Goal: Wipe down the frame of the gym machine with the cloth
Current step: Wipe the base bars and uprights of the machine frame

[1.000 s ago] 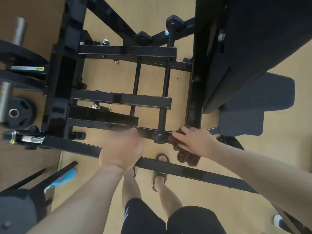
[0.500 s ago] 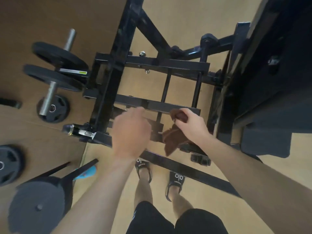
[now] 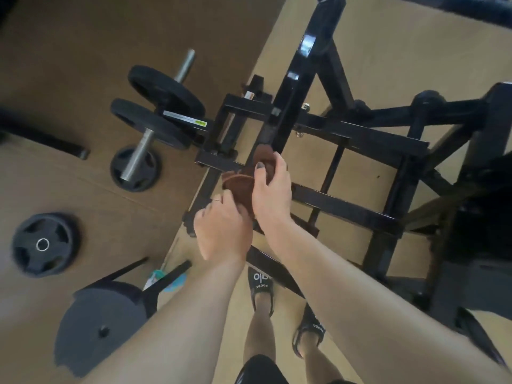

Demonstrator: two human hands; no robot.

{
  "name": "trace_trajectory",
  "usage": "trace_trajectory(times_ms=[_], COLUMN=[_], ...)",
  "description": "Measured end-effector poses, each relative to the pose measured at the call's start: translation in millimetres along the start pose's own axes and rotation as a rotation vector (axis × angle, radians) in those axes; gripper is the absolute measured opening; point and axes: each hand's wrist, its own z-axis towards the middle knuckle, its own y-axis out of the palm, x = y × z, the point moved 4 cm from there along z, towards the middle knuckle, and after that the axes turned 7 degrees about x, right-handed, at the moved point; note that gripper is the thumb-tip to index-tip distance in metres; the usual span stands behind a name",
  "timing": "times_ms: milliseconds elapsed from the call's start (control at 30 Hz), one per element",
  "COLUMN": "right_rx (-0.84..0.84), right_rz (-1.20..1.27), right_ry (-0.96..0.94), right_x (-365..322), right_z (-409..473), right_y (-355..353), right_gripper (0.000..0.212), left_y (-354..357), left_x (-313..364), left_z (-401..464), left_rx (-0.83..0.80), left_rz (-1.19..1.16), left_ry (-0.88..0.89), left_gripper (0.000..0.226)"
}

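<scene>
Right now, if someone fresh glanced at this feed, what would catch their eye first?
Mid-frame, both hands meet on a brown cloth: the right hand grips it from above, the left hand holds its lower edge. Behind them the black machine frame fills the right side. Weight plates on a steel bar sit upper left.

Both hands on cloth, above the frame

Left hand (image 3: 221,231) and right hand (image 3: 273,195) hold the brown cloth (image 3: 241,187) over the black steel frame (image 3: 343,206), apparently touching it; black weight plates (image 3: 44,245) lie left.
</scene>
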Motion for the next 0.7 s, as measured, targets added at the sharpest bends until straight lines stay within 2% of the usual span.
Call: trace_trajectory(times_ms=[100,233,333,467,567,700], right_rx=[0.005,0.087,0.122,0.136,0.135,0.06], right_rz=[-0.238,-0.496,-0.505,-0.447,-0.428,-0.366], right_ry=[-0.099,-0.318,-0.433,-0.475,-0.484,-0.578], right_x=[0.4,-4.4,-9.9,-28.0,-44.8,-21.4], right_z=[5.1,19.3,40.7,92.7,114.2,54.9], right_y=[20.8,23.2,23.6,15.0,9.6,16.0], right_gripper=[0.056,0.055,0.053,0.047,0.044,0.039], left_y=[-0.4,1.9,5.3,3.4,6.0,5.6], left_x=[1.8,3.4,1.5,3.1,2.7,1.1], left_z=[0.2,-0.4,-0.3,-0.7,0.8,-2.2], left_rx=[-0.09,-0.097,-0.053,-0.067,-0.096,-0.004], left_rz=[0.015,-0.021,-0.032,0.011,0.026,0.012], left_ry=[0.011,-0.011,-0.037,-0.009,-0.022,-0.014], left_gripper=[0.021,0.028,0.032,0.047,0.032,0.015])
